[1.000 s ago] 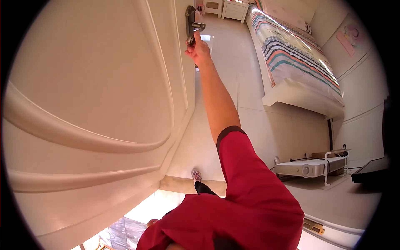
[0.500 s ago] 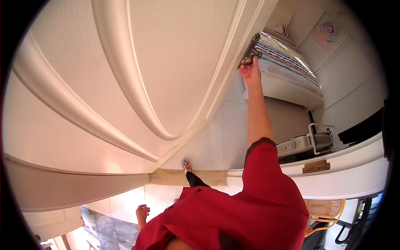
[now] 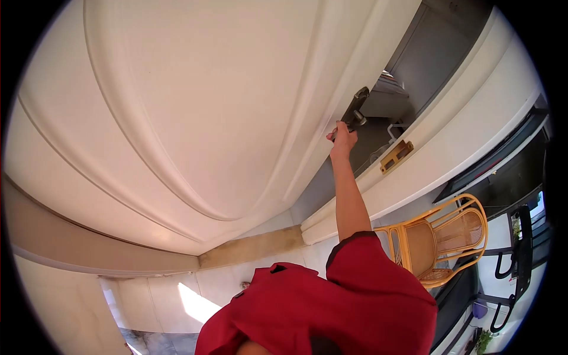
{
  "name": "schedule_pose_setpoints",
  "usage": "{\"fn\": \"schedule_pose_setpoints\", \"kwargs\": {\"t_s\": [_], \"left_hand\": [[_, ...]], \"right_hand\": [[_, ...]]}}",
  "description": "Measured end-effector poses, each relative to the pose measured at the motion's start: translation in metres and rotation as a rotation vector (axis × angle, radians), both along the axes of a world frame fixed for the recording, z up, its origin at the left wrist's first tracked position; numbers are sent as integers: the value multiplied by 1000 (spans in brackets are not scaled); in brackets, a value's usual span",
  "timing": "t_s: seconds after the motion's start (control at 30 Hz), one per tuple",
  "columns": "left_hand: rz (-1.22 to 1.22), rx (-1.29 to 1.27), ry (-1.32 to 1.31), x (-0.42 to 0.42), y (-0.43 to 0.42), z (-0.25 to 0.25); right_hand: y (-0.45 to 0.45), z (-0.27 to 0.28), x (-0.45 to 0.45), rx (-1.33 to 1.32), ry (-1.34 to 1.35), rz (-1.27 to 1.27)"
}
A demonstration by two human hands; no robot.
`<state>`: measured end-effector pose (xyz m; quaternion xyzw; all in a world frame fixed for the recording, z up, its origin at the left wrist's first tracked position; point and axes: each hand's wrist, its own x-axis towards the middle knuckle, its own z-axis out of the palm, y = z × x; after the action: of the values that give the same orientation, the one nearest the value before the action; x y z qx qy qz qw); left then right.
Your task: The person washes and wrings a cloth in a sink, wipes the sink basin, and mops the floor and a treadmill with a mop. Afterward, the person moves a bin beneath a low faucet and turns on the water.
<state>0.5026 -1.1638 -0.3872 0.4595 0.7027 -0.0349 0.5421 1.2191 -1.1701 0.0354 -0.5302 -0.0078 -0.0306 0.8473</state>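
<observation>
A large cream door (image 3: 225, 89) with curved raised mouldings fills the upper left of the head view. Near its free edge is a dark metal door handle (image 3: 358, 106) on a long backplate. My right hand (image 3: 343, 141) is closed around the lower part of this handle, with my arm stretched forward in a red sleeve. The door stands partly open, leaving a gap to the door frame (image 3: 432, 127). A brass strike plate (image 3: 396, 157) is set in that frame. My left hand is out of view.
Through the gap, part of a dim room (image 3: 435, 53) shows. A rattan chair (image 3: 441, 239) stands at the right, beside black-framed equipment (image 3: 520, 254). The stone threshold (image 3: 254, 245) crosses the floor below the door, and sunlight falls on the tiles (image 3: 195, 307).
The door has swung toward its frame with my right hand on the handle, narrowing the gap. My body has moved back off the threshold. My left hand has gone out of view.
</observation>
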Motion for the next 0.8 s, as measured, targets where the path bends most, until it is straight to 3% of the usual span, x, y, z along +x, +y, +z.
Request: {"fn": "schedule_pose_setpoints", "kwargs": {"t_s": [0.27, 0.53, 0.67, 0.8], "left_hand": [[9, 105, -198, 97, 8, 128], [-43, 147, -267, 67, -39, 137], [-6, 174, -3, 15, -91, 128], [294, 44, 31, -57, -131, 114]], "right_hand": [[-78, 1, -84, 74, -6, -113], [-116, -4, -123, 57, -93, -63], [-107, 6, -128, -5, -61, -14], [-103, 10, -134, -55, -79, -52]]}}
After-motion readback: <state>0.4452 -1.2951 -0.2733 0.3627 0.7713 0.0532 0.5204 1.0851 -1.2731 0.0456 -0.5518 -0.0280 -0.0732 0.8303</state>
